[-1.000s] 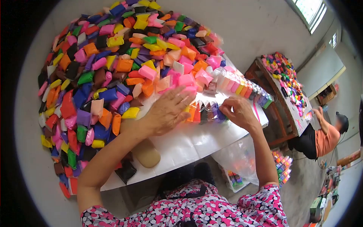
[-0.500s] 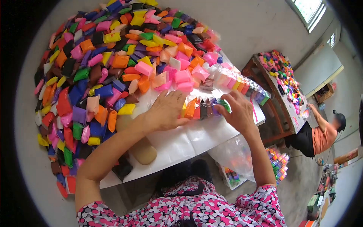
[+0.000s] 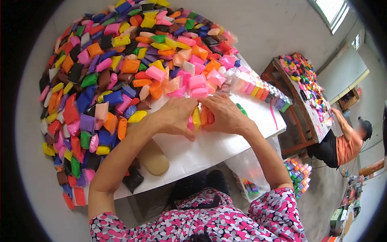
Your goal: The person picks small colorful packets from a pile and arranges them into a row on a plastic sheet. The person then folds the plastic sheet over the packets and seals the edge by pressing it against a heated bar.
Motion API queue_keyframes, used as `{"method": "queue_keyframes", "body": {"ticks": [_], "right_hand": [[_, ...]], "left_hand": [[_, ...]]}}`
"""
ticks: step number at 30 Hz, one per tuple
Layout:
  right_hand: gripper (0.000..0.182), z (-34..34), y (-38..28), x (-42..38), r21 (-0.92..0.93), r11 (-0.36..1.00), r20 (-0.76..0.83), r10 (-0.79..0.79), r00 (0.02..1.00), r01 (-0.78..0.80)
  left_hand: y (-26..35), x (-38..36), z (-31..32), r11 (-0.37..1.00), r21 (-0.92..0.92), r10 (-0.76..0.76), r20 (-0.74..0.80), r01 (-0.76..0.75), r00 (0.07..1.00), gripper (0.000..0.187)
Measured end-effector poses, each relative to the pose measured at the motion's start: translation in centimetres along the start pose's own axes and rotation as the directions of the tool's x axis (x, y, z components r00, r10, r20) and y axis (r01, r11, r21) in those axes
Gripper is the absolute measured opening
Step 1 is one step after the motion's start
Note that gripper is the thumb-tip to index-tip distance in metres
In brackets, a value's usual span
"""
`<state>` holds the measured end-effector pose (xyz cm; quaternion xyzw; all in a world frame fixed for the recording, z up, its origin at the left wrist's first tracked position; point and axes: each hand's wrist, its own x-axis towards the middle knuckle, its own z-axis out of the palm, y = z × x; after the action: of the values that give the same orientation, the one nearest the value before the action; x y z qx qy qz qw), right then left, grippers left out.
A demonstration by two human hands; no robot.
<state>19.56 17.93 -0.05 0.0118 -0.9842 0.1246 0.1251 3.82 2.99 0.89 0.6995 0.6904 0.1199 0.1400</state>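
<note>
My left hand point(image 3: 177, 116) curves round the left end of a row of small coloured packets, its thumb at the front and fingers at the back. A yellow packet point(image 3: 196, 117) and a sliver of pink show beside its fingertips. From the other side my right hand point(image 3: 225, 115) grips the row at an orange packet point(image 3: 204, 115) and a red one, covering the darker packets seen earlier. Just beyond its knuckles lies a green packet point(image 3: 241, 109). Both hands rest low over the white table sheet point(image 3: 183, 151), fingertips almost meeting.
A huge heap of coloured packets point(image 3: 105, 80) covers the table's left and back. A clear-wrapped row of packets point(image 3: 262, 90) lies at the right edge. Below stand a white basket point(image 3: 252, 193) and a plastic bag point(image 3: 252, 161). Another person point(image 3: 342, 141) works at a second table point(image 3: 302, 97).
My right hand has moved left along the row and closed over its darker packets. My left hand stays near the left end, with its fingers now curled round the packets.
</note>
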Motion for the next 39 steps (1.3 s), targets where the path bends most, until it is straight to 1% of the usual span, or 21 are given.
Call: {"method": "queue_keyframes", "body": {"ticks": [3, 5, 6, 8, 9, 11, 12, 15, 18, 20, 21, 24, 26, 27, 29, 30, 32, 33, 34, 37, 39], "right_hand": [[0.088, 0.4, 0.1, 0.2, 0.104, 0.995, 0.015, 0.009, 1.0, -0.011], [0.091, -0.5, -0.1, 0.4, 0.145, 0.987, 0.118, 0.054, 0.992, -0.071], [0.092, -0.9, -0.3, 0.5, 0.164, 0.981, 0.171, 0.074, 0.982, -0.103], [0.097, -0.1, -0.3, 0.6, 0.124, 0.991, 0.173, 0.026, 0.985, -0.048], [0.1, 0.1, -0.3, 0.7, 0.102, 0.995, 0.172, 0.001, 0.985, -0.019], [0.104, -0.1, -0.2, 0.7, 0.132, 0.99, 0.169, 0.019, 0.985, -0.042], [0.106, -0.3, -0.1, 0.5, 0.146, 0.988, 0.166, 0.03, 0.986, -0.055], [0.105, -1.6, 0.0, -0.8, -0.017, 0.999, 0.046, 0.039, 0.998, -0.038], [0.097, -1.5, 1.0, -1.8, -0.209, 0.975, 0.012, 0.082, 0.997, -0.078], [0.092, -1.5, 1.0, -1.4, -0.181, 0.976, 0.18, 0.153, 0.972, -0.12], [0.089, -1.5, 1.0, -1.1, -0.172, 0.975, 0.263, 0.185, 0.947, -0.143], [0.079, -1.0, 1.1, -0.6, -0.081, 0.989, 0.288, 0.14, 0.947, -0.122], [0.076, -1.2, 1.3, -1.2, 0.038, 0.993, 0.19, 0.106, 0.976, -0.115], [0.074, -1.4, 1.5, -1.5, 0.097, 0.989, 0.14, 0.095, 0.986, -0.109], [0.078, -2.6, 2.0, -2.2, -0.02, 0.994, 0.09, 0.11, 0.99, -0.108], [0.08, -3.0, 2.1, -2.4, -0.078, 0.991, 0.066, 0.113, 0.991, -0.108], [0.078, -3.0, 2.4, -2.4, -0.11, 0.983, 0.198, 0.163, 0.966, -0.144], [0.078, -2.9, 2.5, -2.3, -0.129, 0.979, 0.259, 0.188, 0.947, -0.159], [0.075, -2.5, 2.8, -2.1, -0.07, 0.983, 0.315, 0.185, 0.931, -0.172], [0.074, -1.9, 3.0, -1.9, -0.041, 0.983, 0.314, 0.182, 0.932, -0.178], [0.079, -2.2, 3.1, -2.3, -0.011, 0.987, 0.27, 0.157, 0.95, -0.16]], "left_hand": [[-0.3, -0.2, 0.0, 0.998, 0.06, -0.018, -0.004, 0.018, 1.0, 0.081], [-0.7, 0.0, 0.4, 0.994, 0.105, -0.04, -0.024, 0.042, 0.999, 0.077], [-1.1, 0.1, 0.8, 0.994, 0.11, -0.013, -0.057, 0.019, 0.998, 0.076], [-1.9, 0.2, 1.8, 0.993, 0.116, 0.04, -0.125, -0.025, 0.991, 0.075], [-1.4, 0.0, 1.4, 0.996, 0.089, -0.003, -0.098, 0.012, 0.995, 0.078], [0.0, -0.4, 0.1, 0.996, 0.04, -0.084, -0.043, 0.085, 0.996, 0.083], [-0.1, -0.5, 0.2, 0.998, 0.031, -0.055, -0.06, 0.057, 0.997, 0.087], [-0.5, -1.0, 0.6, 0.999, 0.044, 0.031, -0.143, -0.025, 0.989, 0.094], [-0.2, -1.3, 1.3, 0.989, 0.111, 0.128, -0.283, -0.1, 0.951, 0.094], [0.4, -0.5, 1.8, 0.978, 0.126, 0.202, -0.374, -0.166, 0.905, 0.09], [0.7, 0.0, 2.1, 0.983, 0.101, 0.179, -0.329, -0.154, 0.927, 0.088], [1.2, 0.7, 2.8, 0.997, 0.033, 0.08, -0.222, -0.074, 0.972, 0.082], [1.3, 0.9, 2.6, 1.0, 0.013, -0.015, -0.183, 0.018, 0.983, 0.078], [1.4, 0.9, 2.3, 0.999, 0.015, -0.026, -0.167, 0.029, 0.986, 0.077], [1.6, 0.8, 2.1, 0.999, 0.011, -0.048, -0.138, 0.05, 0.989, 0.076], [1.5, 0.8, 2.4, 1.0, 0.007, -0.027, -0.174, 0.029, 0.984, 0.077], [1.2, 0.8, 3.1, 1.0, 0.01, 0.014, -0.247, -0.012, 0.969, 0.079], [1.3, 0.7, 3.1, 1.0, 0.007, 0.013, -0.247, -0.012, 0.969, 0.08], [1.4, 0.7, 3.1, 1.0, 0.004, 0.012, -0.248, -0.012, 0.969, 0.081], [1.7, 0.6, 2.9, 1.0, -0.004, -0.008, -0.229, 0.007, 0.973, 0.084], [1.7, 0.6, 3.0, 1.0, -0.012, -0.021, -0.222, 0.019, 0.975, 0.085]]}}
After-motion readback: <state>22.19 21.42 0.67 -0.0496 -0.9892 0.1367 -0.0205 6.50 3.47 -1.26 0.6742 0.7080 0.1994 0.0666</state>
